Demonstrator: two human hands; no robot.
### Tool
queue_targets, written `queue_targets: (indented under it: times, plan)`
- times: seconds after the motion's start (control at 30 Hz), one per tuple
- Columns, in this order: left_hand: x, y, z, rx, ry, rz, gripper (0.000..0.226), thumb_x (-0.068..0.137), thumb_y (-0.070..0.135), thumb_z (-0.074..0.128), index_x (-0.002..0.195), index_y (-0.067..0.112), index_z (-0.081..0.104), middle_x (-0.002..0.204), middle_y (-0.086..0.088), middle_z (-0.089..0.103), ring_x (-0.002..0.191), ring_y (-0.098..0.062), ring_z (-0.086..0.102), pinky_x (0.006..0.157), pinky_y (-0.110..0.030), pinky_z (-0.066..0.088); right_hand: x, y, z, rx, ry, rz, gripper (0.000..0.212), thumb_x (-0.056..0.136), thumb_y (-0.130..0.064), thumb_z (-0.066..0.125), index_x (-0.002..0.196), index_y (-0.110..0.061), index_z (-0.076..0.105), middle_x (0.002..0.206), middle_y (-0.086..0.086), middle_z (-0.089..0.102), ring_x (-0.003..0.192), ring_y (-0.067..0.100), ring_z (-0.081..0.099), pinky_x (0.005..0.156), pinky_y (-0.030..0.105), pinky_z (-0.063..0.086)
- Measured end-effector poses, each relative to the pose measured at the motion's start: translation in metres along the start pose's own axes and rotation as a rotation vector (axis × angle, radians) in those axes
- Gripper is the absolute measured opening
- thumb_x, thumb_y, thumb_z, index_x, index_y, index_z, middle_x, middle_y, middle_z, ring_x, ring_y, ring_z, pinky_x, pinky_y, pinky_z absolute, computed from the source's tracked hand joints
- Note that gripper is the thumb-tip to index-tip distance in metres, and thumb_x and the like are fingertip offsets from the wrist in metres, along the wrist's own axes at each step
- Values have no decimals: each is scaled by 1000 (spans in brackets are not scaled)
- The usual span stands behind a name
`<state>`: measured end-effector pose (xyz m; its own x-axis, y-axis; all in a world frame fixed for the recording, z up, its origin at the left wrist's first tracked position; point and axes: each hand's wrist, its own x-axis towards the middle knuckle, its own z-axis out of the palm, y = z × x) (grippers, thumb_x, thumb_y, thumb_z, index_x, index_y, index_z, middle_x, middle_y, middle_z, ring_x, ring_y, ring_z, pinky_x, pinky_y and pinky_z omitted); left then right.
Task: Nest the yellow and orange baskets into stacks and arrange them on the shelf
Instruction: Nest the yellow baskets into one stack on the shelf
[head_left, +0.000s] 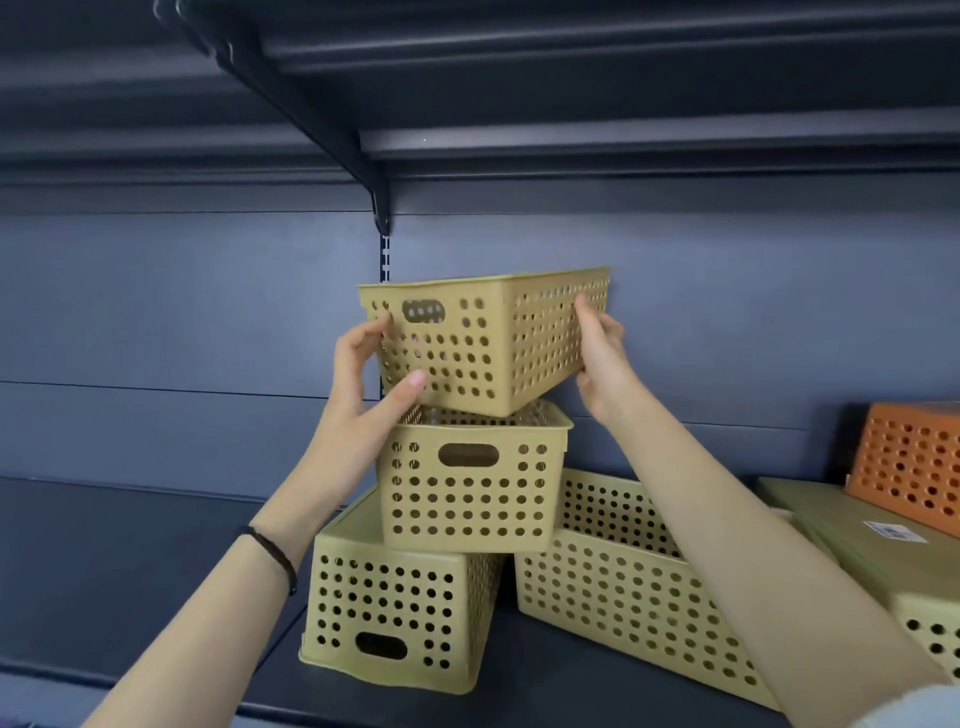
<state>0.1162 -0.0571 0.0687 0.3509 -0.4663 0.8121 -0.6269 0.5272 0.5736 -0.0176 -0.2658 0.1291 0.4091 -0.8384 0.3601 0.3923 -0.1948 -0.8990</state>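
Observation:
A yellow perforated basket (483, 343) is held upright in the air, with my left hand (363, 384) gripping its near left corner and my right hand (602, 358) gripping its right side. Its base hovers just over the open mouth of a second upright yellow basket (467, 488). That one rests on an upside-down yellow basket (389, 608) on the dark shelf (130, 571). A larger yellow basket (623, 587) lies on its side to the right, partly behind my right forearm. An orange basket (909, 467) sits upside down at the far right.
Another overturned yellow basket (857, 545) with a white label lies under the orange one at the right edge. A dark upper shelf (571, 104) on a bracket (374, 192) hangs overhead. The grey back panel (182, 312) runs behind everything.

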Motion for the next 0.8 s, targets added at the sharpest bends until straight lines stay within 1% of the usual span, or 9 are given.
queue_targets:
  times: [0.03, 0.1, 0.17, 0.27, 0.37, 0.43, 0.5, 0.57, 0.8]
  plan:
    - [1, -1, 0, 36, 29, 26, 50, 92, 30, 60, 134, 33, 32, 150, 14, 34, 137, 5, 30, 98, -3, 30, 1, 5, 0, 4, -6, 14, 76, 81, -65, 55, 142, -29, 26, 146, 0, 43, 131, 18, 43, 115, 47, 29]
    - [4, -1, 2, 43, 121, 58, 47, 94, 22, 57, 132, 33, 31, 146, 9, 38, 131, -2, 40, 108, -27, 37, 0, 15, 1, 39, -8, 40, 70, 80, -65, 54, 135, -30, 29, 142, 0, 46, 128, 19, 46, 113, 48, 31]
    - [7, 0, 6, 26, 248, -12, 52, 94, 19, 59, 135, 34, 30, 140, 5, 34, 120, -9, 47, 102, -37, 44, -2, 24, 4, 112, -21, 56, 54, 86, -62, 51, 126, -31, 34, 134, 1, 52, 123, 19, 51, 110, 47, 38]
    - [15, -4, 8, -25, 287, -246, 75, 87, 31, 68, 147, 27, 24, 143, 5, 25, 124, -12, 42, 101, -31, 40, -11, 34, 7, 103, -32, 71, 45, 93, -56, 44, 129, -30, 34, 130, 1, 53, 119, 20, 54, 106, 44, 41]
    - [14, -11, 3, -161, 199, -379, 65, 83, 40, 69, 139, 19, 43, 135, -1, 55, 119, -16, 57, 103, -42, 46, -15, 39, 9, 20, -74, 68, 61, 85, -61, 48, 136, -33, 30, 139, 3, 48, 124, 22, 49, 108, 49, 38]
    - [10, -9, 1, -150, 198, -357, 43, 88, 33, 65, 126, 17, 53, 119, -1, 66, 107, -15, 65, 95, -38, 52, -22, 39, 7, -63, -102, 46, 63, 90, -55, 48, 144, -30, 29, 147, 0, 42, 132, 21, 43, 112, 47, 33]
    - [7, -4, 2, -127, 238, -327, 39, 88, 31, 66, 122, 18, 53, 115, 2, 67, 102, -11, 65, 82, -27, 53, -35, 38, 3, -127, -130, 17, 57, 94, -46, 50, 145, -26, 37, 147, -4, 43, 134, 17, 41, 114, 41, 30]
    - [5, -2, 2, -102, 275, -313, 39, 84, 31, 70, 118, 21, 52, 115, 5, 66, 101, -6, 64, 76, -20, 49, -51, 40, -3, -145, -188, 14, 60, 85, -54, 55, 139, -29, 48, 143, -10, 49, 131, 11, 44, 115, 42, 28]
    - [-10, 3, 8, 110, 196, -260, 43, 75, 39, 78, 99, 19, 48, 117, 6, 59, 106, -7, 60, 78, -23, 50, -74, 25, -3, -11, -303, -4, 42, 97, -52, 35, 105, -31, 70, 110, -8, 73, 112, 12, 63, 108, 44, 38]
